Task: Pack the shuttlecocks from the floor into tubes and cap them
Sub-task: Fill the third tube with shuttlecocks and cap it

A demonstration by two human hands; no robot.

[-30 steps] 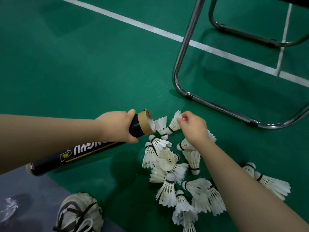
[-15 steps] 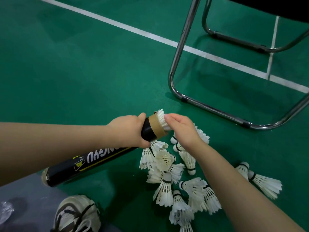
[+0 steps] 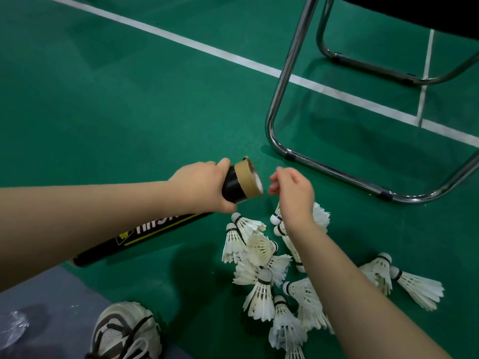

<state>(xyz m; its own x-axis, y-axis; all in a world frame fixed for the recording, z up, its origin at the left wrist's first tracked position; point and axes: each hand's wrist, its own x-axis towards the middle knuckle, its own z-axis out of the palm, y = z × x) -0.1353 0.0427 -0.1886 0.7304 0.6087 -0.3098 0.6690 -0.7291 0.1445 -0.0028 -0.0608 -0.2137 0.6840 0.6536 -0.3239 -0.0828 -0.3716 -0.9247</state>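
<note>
Left hand is gripping the black tube right behind its mouth, fingers and thumb curling round the barrel. The tube is slanting from lower left, far end sitting at the grey mat edge, up to the mouth at frame centre. A tan tape band is wrapping the mouth rim and something white is showing inside the opening. White block lettering is running along the barrel, upside down and partly hidden under the forearm, so it is not reading out; a small yellow logo and a yellow stripe are sitting next to it.

Right hand is hovering just beside the mouth, not touching it, fingers loosely curling, holding nothing that is showing.

Loose shuttlecocks are lying in a heap on the green floor below the tube mouth and under the right forearm, corks pointing every way. Two more shuttlecocks are lying apart to the right of the arm.

A chrome chair frame is standing just behind the right hand, its floor rail running right. A white court line is crossing diagonally behind. Bare green floor is stretching wide to the left and behind the left hand. A white laced shoe is sitting at the bottom edge, crumpled clear plastic at the bottom left corner
</note>
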